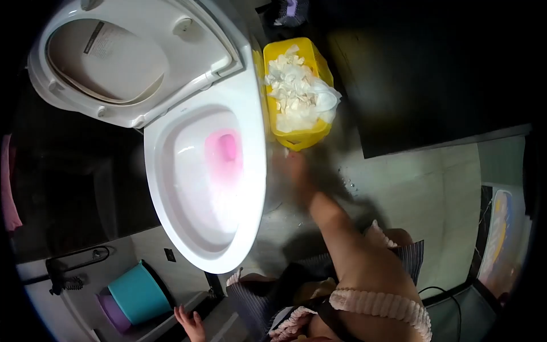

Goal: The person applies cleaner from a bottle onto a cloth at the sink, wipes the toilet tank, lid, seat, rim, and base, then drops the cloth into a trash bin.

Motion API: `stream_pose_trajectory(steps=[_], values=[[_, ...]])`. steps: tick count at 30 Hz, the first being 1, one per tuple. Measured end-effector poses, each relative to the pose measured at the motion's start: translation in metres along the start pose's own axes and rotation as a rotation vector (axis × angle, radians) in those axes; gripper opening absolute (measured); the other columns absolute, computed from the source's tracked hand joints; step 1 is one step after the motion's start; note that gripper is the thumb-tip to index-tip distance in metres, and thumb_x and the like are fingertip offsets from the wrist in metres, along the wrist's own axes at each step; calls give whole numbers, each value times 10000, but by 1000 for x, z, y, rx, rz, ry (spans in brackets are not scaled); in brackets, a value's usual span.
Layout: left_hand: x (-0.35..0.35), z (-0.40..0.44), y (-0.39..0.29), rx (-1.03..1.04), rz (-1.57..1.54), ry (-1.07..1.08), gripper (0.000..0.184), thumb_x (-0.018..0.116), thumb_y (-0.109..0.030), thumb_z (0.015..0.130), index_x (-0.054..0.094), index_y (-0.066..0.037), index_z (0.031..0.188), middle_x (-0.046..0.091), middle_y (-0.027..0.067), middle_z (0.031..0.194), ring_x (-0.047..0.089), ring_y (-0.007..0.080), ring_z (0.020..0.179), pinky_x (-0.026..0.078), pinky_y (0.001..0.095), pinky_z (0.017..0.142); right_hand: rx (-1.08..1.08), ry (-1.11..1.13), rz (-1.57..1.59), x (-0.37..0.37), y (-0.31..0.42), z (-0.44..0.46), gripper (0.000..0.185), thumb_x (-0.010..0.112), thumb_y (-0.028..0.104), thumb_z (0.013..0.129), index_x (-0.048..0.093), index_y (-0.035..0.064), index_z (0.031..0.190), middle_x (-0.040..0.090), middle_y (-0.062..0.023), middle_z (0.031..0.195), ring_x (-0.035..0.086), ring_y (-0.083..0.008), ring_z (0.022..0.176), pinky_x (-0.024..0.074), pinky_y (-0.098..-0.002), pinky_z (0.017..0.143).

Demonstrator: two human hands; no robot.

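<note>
My right hand (293,165) reaches down to the near end of a yellow bin (302,139) on the floor; it is blurred, and its fingers cannot be made out. The bin is heaped with crumpled white tissue (299,94). Beside it stands a white toilet (259,165) with seat and lid raised and pink liquid (225,154) in the bowl. At the bottom, my left hand (190,322) has its fingers apart and holds nothing.
A teal bucket (139,293) and a purple basin (111,313) lie at the lower left. A dark cabinet (439,74) fills the upper right. Small bits (350,184) lie on the floor. A purple-handled brush (292,11) is at the top.
</note>
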State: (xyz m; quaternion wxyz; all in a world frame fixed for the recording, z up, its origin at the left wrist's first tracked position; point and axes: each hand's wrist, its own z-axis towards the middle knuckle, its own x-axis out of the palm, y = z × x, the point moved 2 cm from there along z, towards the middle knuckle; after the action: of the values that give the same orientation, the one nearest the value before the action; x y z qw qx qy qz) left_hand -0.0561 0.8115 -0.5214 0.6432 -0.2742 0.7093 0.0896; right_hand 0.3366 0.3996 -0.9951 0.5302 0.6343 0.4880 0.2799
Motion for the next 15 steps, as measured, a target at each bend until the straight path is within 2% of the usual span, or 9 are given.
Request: stream_pose_trajectory(steps=[2, 5, 7, 8, 10, 11, 13, 14, 15], values=[[6, 9, 8, 74, 36, 6, 506, 538, -106, 1000, 364, -57, 1473, 192, 152, 1567, 551, 197, 1000, 507, 320, 814, 29, 65, 27, -6, 7, -2, 199, 487, 205, 1003, 620, 86, 915, 575, -18, 829, 558, -144, 786, 486, -345, 717], [13, 17, 5, 49, -51, -27, 518, 548, -103, 996, 360, -63, 1477, 194, 159, 1566, 546, 222, 1069, 509, 320, 830, -128, -128, 21, 16, -21, -58, 190, 490, 194, 999, 621, 80, 921, 584, -24, 833, 569, -150, 795, 491, -341, 723], [20, 15, -17, 32, -9, -14, 517, 545, -102, 999, 356, -59, 1478, 194, 163, 1569, 507, 254, 1187, 494, 332, 903, -162, -155, -60, 13, -16, -57, 185, 492, 186, 996, 622, 76, 925, 590, -28, 837, 576, -154, 800, 494, -339, 728], [23, 11, -12, 29, -7, -8, 517, 545, -102, 999, 356, -59, 1478, 194, 163, 1569, 507, 254, 1187, 494, 332, 903, -141, -125, -102, 9, -14, -44, 182, 492, 182, 994, 623, 74, 927, 593, -30, 838, 579, -156, 803, 496, -337, 730], [21, 8, -2, 193, 90, 61, 508, 530, -110, 1009, 352, -55, 1482, 186, 163, 1572, 456, 268, 1269, 457, 348, 982, 3, 61, -76, -6, 7, 2, 177, 494, 175, 992, 624, 70, 931, 599, -35, 841, 586, -160, 809, 499, -335, 734], [17, 9, -12, 274, 172, 19, 520, 539, -106, 1006, 346, -48, 1485, 183, 165, 1576, 425, 265, 1304, 447, 350, 1000, 65, 130, -61, -8, 9, 12, 175, 495, 171, 990, 624, 68, 933, 602, -37, 843, 590, -162, 812, 501, -333, 736], [23, 17, -2, 211, 45, -15, 529, 550, -105, 1000, 346, -42, 1484, 187, 169, 1575, 456, 261, 1258, 459, 347, 974, 95, 77, 155, 4, -7, -3, 170, 497, 163, 988, 625, 64, 937, 608, -41, 846, 597, -166, 818, 504, -330, 740], [24, 21, 10, 142, -71, -51, 538, 560, -104, 995, 345, -36, 1483, 191, 172, 1575, 487, 258, 1212, 472, 344, 948, 114, -46, 516, 20, -25, -20, 167, 498, 159, 986, 625, 62, 939, 611, -43, 847, 600, -168, 820, 506, -329, 742], [29, 21, 24, 42, -180, -28, 541, 565, -103, 991, 346, -26, 1480, 206, 176, 1570, 534, 245, 1080, 484, 346, 897, 138, -141, 741, 34, -39, -29, 165, 498, 155, 985, 626, 60, 941, 614, -45, 849, 604, -170, 823, 507, -328, 745]])
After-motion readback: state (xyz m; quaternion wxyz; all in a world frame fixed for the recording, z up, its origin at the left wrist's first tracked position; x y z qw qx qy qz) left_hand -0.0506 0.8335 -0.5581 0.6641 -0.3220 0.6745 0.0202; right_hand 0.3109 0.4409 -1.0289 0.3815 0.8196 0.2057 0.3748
